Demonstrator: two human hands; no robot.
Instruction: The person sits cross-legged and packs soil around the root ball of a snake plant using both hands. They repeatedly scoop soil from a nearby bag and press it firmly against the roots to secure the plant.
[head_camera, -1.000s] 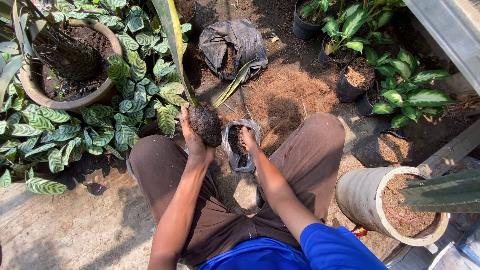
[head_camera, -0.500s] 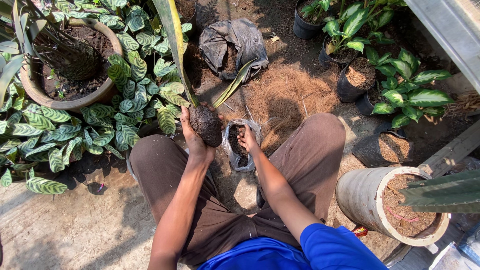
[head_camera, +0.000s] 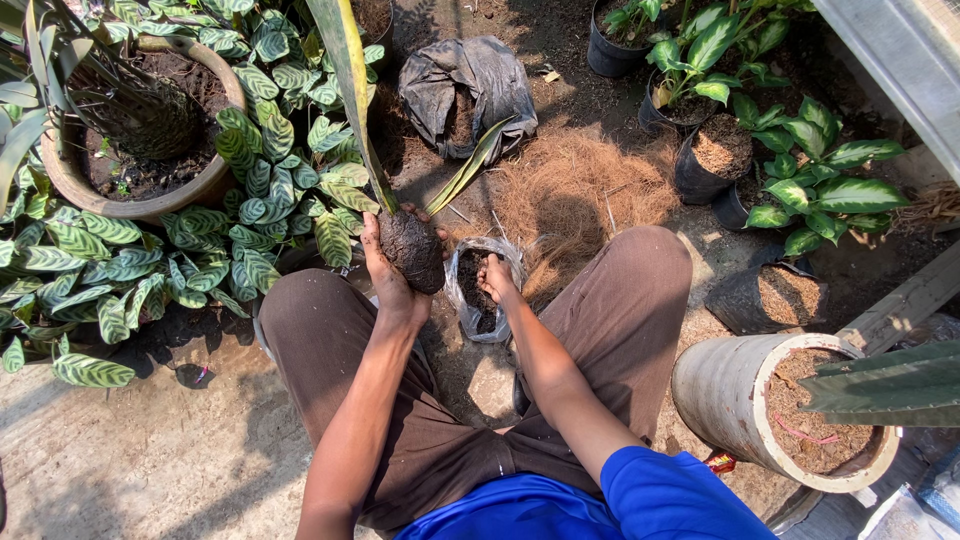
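A: Right, notes on the plant. What does it look like?

B: Bare-rooted. The root ball (head_camera: 412, 250) is a dark, rounded clod of soil, lumpy, roughly egg-shaped, sitting just above centre of frame. One long strap leaf (head_camera: 345, 90) rises from it toward 12 o'clock, green with a yellowish edge; a shorter leaf (head_camera: 470, 165) angles off toward 1 o'clock.

A: Held how?

B: Left hand (head_camera: 385, 270) is wrapped around the clod from its 9 o'clock side, fingers curled shut on the soil, thumb over the top. Clod is off the ground, above the left knee.

A: And the right hand?

B: Right hand (head_camera: 495, 280) is at the mouth of a small clear plastic bag (head_camera: 478, 295), just at 3 o'clock of the clod. Fingers pinch the bag's rim, closed on it. Dark soil shows inside the bag.

A: Surroundings?

B: Coconut fibre pile (head_camera: 580, 195) at 1 o'clock of the bag. Crumpled grey sack (head_camera: 470, 85) beyond it at 12. Patterned-leaf ground cover (head_camera: 250, 190) at 9 to 10 o'clock. Pale cylindrical pot (head_camera: 730, 400) of soil at 4 o'clock, beside the right thigh.
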